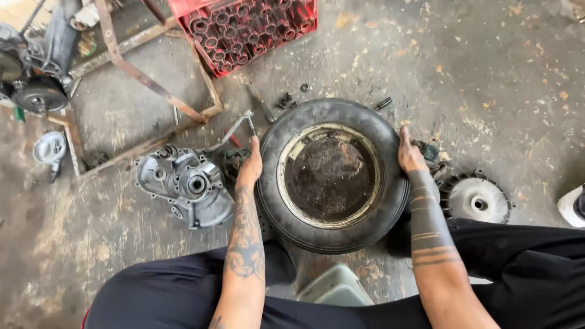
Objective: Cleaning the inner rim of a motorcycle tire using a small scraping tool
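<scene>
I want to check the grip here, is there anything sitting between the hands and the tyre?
Nothing visible does. The left hand lies flat against the left side of the tyre, and the right hand against its right side, both in direct contact. The engine casing and finned pulley lie outside the hands.

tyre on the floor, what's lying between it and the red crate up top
In the head view, loose small dark parts and a slim metal tool lie on the concrete between the tyre and the red crate.
</scene>
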